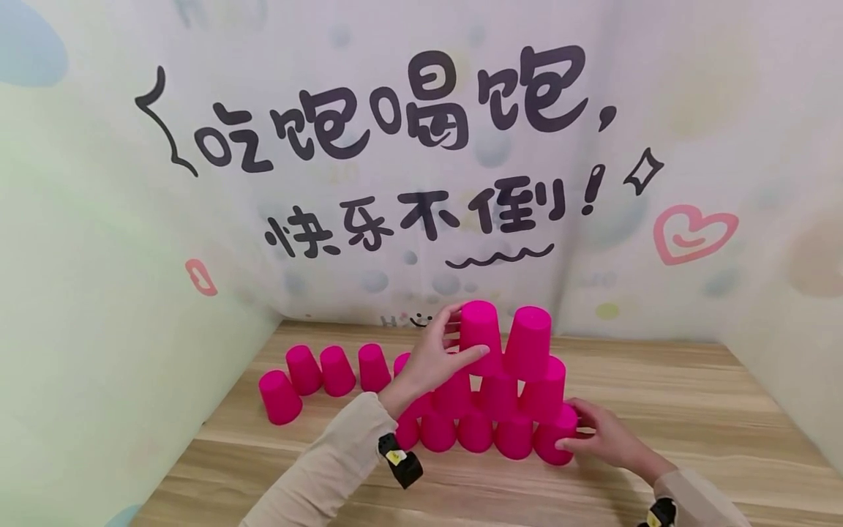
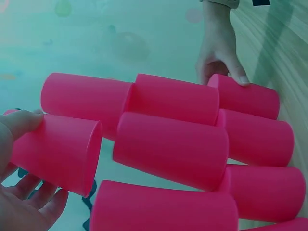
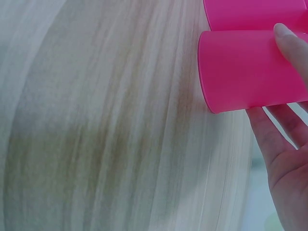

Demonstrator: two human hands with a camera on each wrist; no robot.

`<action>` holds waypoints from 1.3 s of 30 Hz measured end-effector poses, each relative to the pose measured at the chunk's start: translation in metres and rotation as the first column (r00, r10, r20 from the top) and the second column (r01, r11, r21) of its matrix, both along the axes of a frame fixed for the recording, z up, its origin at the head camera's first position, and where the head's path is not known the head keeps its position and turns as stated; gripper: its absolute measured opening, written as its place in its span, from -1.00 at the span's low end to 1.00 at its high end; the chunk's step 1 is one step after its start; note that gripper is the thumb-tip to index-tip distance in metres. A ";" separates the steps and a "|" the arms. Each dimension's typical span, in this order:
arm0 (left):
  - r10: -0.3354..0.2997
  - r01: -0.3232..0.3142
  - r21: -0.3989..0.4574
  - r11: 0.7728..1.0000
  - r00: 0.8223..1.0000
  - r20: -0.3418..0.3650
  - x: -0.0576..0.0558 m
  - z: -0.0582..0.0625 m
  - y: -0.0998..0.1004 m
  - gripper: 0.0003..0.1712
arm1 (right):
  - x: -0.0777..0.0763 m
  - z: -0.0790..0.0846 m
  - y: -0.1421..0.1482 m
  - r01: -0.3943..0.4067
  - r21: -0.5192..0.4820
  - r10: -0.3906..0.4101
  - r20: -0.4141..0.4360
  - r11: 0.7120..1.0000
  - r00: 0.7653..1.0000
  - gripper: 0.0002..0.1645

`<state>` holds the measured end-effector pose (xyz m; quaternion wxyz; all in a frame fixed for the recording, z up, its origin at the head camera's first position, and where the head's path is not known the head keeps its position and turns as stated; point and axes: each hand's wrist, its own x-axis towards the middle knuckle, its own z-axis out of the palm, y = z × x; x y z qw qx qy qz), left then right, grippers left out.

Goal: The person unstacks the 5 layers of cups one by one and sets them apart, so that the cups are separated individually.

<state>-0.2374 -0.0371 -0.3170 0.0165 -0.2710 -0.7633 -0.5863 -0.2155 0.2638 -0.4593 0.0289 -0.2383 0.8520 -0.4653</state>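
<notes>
In the head view, upside-down pink cups stand in a stepped stack with a bottom row [image 1: 476, 432] and a second row [image 1: 498, 399]. One cup [image 1: 529, 340] sits on top at the right. My left hand [image 1: 431, 359] grips another upside-down cup [image 1: 479, 333], thumb on its near side. The left wrist view shows a gap between this held cup's [image 2: 57, 151] rim and the second row. At the stack's right end, my right hand [image 1: 609, 439] holds the last bottom cup [image 1: 556, 438], thumb in front; the right wrist view has fingers [image 3: 269, 137] under that cup's side.
Several single upside-down cups stand to the left on the wooden table [image 1: 658, 395], among them a nearer one [image 1: 279, 399]. My left forearm [image 1: 329, 468] hides part of the stack's left end. A printed cloth wall [image 1: 421, 219] rises behind the table.
</notes>
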 end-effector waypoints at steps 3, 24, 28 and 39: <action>0.006 -0.006 0.034 0.999 1.000 -0.010 0.007 0.016 -0.006 -0.30 | 0.000 0.000 0.000 -0.004 -0.010 0.004 0.013 1.000 1.000 -0.38; 0.427 -0.428 0.021 0.904 0.895 -0.126 -0.003 0.002 -0.144 -0.28 | 0.000 0.003 0.001 -0.007 0.009 0.007 -0.005 1.000 1.000 -0.39; 0.488 -0.494 -0.027 0.869 0.865 -0.116 -0.001 -0.018 -0.162 -0.24 | 0.001 0.004 0.001 0.001 0.013 -0.001 -0.004 1.000 1.000 -0.39; 0.628 -0.626 -0.073 0.777 0.778 0.015 -0.008 -0.091 -0.192 -0.25 | 0.000 0.002 0.000 0.013 0.029 -0.013 0.013 0.999 1.000 -0.39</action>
